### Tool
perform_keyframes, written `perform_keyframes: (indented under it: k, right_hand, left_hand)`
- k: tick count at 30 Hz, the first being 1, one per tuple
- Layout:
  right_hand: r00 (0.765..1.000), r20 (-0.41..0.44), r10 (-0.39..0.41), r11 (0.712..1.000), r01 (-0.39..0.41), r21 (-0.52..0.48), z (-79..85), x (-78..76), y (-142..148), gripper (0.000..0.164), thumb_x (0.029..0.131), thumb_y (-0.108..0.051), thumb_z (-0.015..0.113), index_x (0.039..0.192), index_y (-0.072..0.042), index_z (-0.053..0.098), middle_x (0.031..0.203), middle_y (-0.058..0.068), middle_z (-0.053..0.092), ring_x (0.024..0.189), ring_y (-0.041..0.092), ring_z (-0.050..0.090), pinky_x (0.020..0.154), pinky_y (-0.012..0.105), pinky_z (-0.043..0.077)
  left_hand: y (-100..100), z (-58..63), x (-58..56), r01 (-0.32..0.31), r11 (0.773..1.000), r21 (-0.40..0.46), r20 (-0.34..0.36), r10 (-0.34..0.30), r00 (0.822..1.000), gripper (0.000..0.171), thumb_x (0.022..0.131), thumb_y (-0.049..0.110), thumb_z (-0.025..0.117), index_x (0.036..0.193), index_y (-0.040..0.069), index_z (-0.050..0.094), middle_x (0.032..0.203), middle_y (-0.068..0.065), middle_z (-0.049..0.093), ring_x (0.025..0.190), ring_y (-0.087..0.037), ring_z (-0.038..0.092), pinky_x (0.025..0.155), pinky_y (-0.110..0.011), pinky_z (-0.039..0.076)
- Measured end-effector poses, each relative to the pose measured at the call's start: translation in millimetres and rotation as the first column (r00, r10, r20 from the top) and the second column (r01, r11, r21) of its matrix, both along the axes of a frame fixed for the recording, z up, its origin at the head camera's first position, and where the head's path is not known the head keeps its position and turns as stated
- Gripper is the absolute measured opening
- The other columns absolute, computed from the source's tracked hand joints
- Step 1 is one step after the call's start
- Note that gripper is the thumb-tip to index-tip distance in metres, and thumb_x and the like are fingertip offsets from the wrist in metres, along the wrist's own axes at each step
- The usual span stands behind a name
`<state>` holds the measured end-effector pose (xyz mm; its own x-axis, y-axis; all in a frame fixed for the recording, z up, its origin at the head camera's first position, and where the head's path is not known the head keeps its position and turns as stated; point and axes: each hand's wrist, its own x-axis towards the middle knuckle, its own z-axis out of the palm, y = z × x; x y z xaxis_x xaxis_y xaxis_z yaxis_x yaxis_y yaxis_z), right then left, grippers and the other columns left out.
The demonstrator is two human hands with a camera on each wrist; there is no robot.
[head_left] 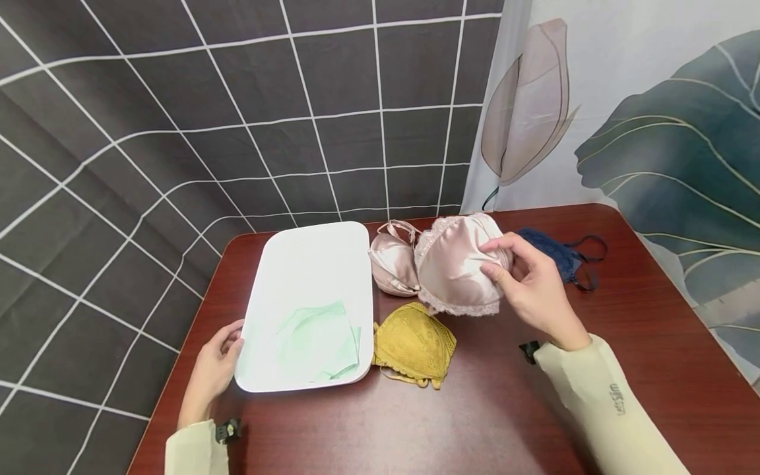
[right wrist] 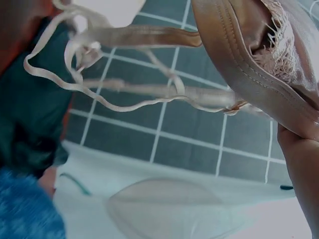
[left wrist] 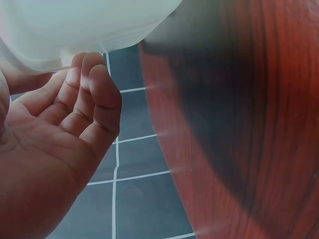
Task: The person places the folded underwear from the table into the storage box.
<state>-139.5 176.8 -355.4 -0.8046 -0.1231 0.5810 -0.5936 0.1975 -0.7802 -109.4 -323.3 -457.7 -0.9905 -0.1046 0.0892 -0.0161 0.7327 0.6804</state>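
Observation:
My right hand [head_left: 537, 290] pinches a pink satin bra [head_left: 457, 267] with lace edging between thumb and fingers, above the table. One cup faces up, and its thin straps [right wrist: 144, 102] dangle in the right wrist view. At its left, a second pink satin cup [head_left: 393, 265] with a strap is in view; whether both are one bra I cannot tell. My left hand [head_left: 212, 369] grips the left rim of a white plastic tub [head_left: 297, 257], its fingers [left wrist: 102, 87] curled up against the edge. Inside the tub lies a folded pale green cloth [head_left: 317, 340].
A mustard-yellow lace bra [head_left: 415, 343] lies against the tub's right side. Behind my right hand is a navy lace bra [head_left: 552, 254] with loose straps. All stand on a reddish wooden table [head_left: 427, 422], with a dark grid-patterned curtain [head_left: 332, 86] behind.

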Motion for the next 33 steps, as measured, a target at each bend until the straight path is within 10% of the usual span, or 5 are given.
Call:
perform_keyframes:
  k: [13,33]
  right_hand:
    - [0.986,-0.064,0.153,0.986,-0.157,-0.057,38.4,-20.0,-53,0.027,0.078,0.022,0.062,0.103,0.011,0.058,0.093,0.018,0.055,0.075,0.018,0.053,0.066,0.019,0.045]
    - [0.938,-0.187,0.291,0.955,-0.297,-0.003,8.8,-30.3,-157,0.022,0.083,0.001,0.07,0.103,-0.005,0.063,0.09,0.0,0.06,0.07,0.014,0.047,0.061,0.027,0.04]
  left_hand:
    - [0,0.2,-0.5,-0.002,1.0,0.021,-0.004,0.002,1.0,0.034,0.096,0.003,0.049,0.13,-0.003,0.052,0.106,-0.016,0.058,0.09,-0.019,0.052,0.072,-0.01,0.039]
    - [4,3.5,0.7,-0.006,1.0,0.025,0.005,0.005,1.0,0.035,0.096,0.002,0.049,0.13,-0.004,0.051,0.108,-0.018,0.059,0.092,-0.025,0.052,0.072,-0.008,0.038]
